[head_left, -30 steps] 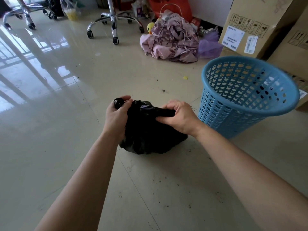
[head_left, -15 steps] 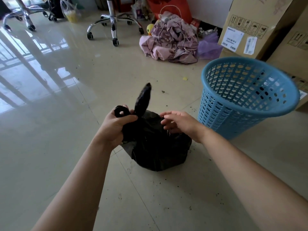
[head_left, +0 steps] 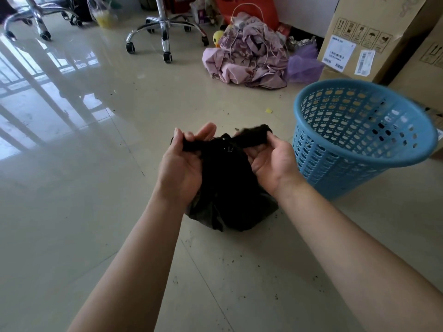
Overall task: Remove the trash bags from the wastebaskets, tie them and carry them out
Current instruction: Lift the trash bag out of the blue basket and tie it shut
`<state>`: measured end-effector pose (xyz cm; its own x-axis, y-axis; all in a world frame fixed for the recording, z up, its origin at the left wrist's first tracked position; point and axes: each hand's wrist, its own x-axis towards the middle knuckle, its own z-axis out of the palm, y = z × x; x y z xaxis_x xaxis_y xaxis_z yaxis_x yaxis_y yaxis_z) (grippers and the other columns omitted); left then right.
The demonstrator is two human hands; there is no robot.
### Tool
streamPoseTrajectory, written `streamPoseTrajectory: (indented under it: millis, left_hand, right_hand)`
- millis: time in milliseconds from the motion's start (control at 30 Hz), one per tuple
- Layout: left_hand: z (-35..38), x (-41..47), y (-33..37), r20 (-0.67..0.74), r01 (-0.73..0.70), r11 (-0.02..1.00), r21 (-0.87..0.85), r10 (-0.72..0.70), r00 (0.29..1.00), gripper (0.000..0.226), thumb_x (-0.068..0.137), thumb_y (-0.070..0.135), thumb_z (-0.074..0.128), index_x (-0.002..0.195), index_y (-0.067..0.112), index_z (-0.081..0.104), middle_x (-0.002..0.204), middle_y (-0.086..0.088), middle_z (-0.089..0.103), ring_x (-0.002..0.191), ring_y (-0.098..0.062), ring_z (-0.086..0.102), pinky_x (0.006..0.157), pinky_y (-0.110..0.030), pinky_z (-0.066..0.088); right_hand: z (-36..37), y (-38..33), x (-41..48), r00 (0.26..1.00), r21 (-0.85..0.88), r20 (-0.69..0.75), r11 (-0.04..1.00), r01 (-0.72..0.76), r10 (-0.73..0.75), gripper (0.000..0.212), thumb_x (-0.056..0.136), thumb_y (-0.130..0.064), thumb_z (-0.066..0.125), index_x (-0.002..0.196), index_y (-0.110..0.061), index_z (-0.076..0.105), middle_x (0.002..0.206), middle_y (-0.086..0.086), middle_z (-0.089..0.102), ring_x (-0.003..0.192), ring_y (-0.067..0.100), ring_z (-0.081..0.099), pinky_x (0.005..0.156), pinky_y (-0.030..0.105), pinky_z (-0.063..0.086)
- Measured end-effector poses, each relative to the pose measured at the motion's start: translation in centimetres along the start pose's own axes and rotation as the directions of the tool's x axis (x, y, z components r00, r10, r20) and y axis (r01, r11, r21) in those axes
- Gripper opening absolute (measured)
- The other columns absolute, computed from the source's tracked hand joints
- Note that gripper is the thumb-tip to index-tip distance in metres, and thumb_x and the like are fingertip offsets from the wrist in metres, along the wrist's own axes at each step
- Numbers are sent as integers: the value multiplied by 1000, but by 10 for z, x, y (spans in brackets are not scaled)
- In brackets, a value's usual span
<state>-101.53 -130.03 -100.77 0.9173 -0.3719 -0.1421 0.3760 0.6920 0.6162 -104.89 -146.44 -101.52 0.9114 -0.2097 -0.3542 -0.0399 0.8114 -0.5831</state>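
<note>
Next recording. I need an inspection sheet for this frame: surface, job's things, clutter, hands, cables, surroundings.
Surface: glossy tiled floor, with dark crumbs scattered around the bag.
Job's things: black bag sits on the floor, out of the blue basket to its right. No liner seen in the basket.
Clutter: purple cloth pile, yellow duck toy, small yellow scrap.
Hands: left hand and right hand each pinch one end of the bag's top; no finished knot seen.
Cables: thin white cords lie over the cloth pile.
Surroundings: wheeled chair base, cardboard boxes behind the basket.
</note>
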Motion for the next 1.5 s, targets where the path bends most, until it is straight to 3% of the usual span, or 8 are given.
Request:
streamPoseTrajectory:
  millis: [267, 500, 633, 800, 933, 1167, 1267, 1500]
  left_hand:
    - [-92, 7, 9, -693, -25, 978, 209, 166, 702, 41, 107, 28, 28, 67, 20, 33, 45, 5, 24, 32, -11, 17, 36, -16, 18]
    - [-64, 8, 9, -317, -41, 675, 737, 398, 861, 41, 108, 43, 28, 93, 18, 57, 69, -2, 64, 70, -18, 62, 73, -32, 51]
    - [-68, 12, -10, -412, 211, 555, 804, 265, 872, 80, 90, 78, 22, 155, 32, 18, 153, -2, 37, 136, -22, 42, 115, -46, 31]
    - [-94, 0, -17, -748, 645, 510, 568, -6, 664, 95, 82, 72, 56, 144, 17, 11, 104, -9, 61, 77, -21, 63, 60, -29, 47]
    - [-98, 5, -25, -639, 405, 707, 580, 86, 764, 68, 75, 31, 84, 120, 1, 43, 82, -11, 58, 47, -11, 54, 40, -23, 41]
    - [-63, 5, -37, -196, 77, 456, 887, 221, 955, 11, 90, 12, 71, 95, 22, 74, 93, -7, 73, 86, -22, 70, 86, -38, 58]
    - [-61, 7, -44, 24, -102, 177, 979, 395, 918, 10, 97, 22, 62, 91, 25, 70, 99, -1, 61, 97, -16, 60, 92, -34, 49]
    - [-38, 17, -41, -63, -153, 528, 835, 369, 927, 19, 107, 22, 39, 100, 9, 52, 75, -4, 73, 75, -19, 72, 73, -28, 58]
  right_hand:
    - [-92, -15, 19, 760, -331, -591, 940, 78, -271, 31, 102, -21, 34, 71, -21, 29, 55, -5, 24, 38, 9, 23, 37, 18, 23]
    - [-73, -8, 21, 908, -837, -70, 519, 172, -413, 23, 100, -45, 52, 110, -24, 51, 97, -1, 59, 87, 15, 61, 89, 42, 51]
    - [-77, 6, 13, 976, -921, 57, 367, 133, -210, 95, 83, -70, 62, 157, -35, 14, 165, -4, 20, 149, 12, 21, 121, 38, 19]
    - [-96, 34, 10, 973, -910, -162, 407, -84, -162, 118, 83, -72, 59, 155, -26, -23, 168, 6, 5, 154, 22, 10, 122, 36, 11]
    - [-104, 38, 18, 907, -907, -412, 134, -399, -91, 128, 68, -99, 22, 156, -6, 27, 160, 17, 30, 148, 35, 26, 121, 47, 25]
    - [-103, 50, 31, 935, -986, 161, -97, 137, -317, 68, 93, -62, 40, 127, -7, 62, 140, 16, 52, 137, 33, 41, 115, 49, 32]
    - [-92, 45, 25, 814, -922, 369, -71, 380, -448, 34, 103, -32, 42, 116, -12, 65, 108, 3, 64, 109, 23, 57, 97, 42, 46]
    - [-68, 44, 21, 890, -943, 162, 198, 266, -426, 29, 107, -40, 37, 102, -25, 61, 89, -12, 66, 87, 4, 62, 75, 22, 45]
